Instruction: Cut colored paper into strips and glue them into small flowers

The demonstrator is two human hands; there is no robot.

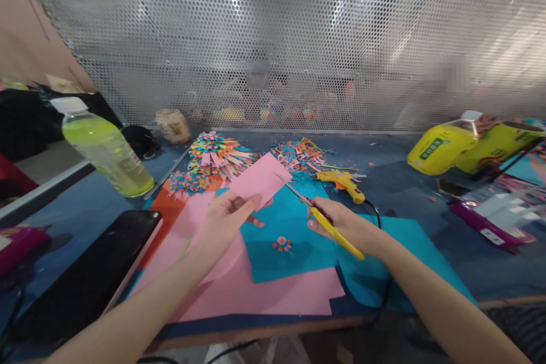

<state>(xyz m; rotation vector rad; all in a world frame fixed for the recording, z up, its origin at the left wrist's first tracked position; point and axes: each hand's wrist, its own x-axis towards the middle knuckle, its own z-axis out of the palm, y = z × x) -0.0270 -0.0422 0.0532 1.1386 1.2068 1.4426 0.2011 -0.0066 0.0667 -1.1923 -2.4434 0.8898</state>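
Observation:
Pinched between the thumb and fingers of my left hand is a small sheet of pink paper, raised above the table. My right hand grips yellow-handled scissors, whose blades point up and left to the right edge of that paper. Whether the blades have cut in cannot be made out. Below the hands lies a blue paper sheet with a little pink-and-blue paper flower on it. Larger pink paper is spread underneath.
A paper-strip decoration, paper scraps and a yellow glue gun with its cord lie behind the hands. A drink bottle and a black phone-like slab are left; yellow bottles stand right. A perforated metal panel rises behind.

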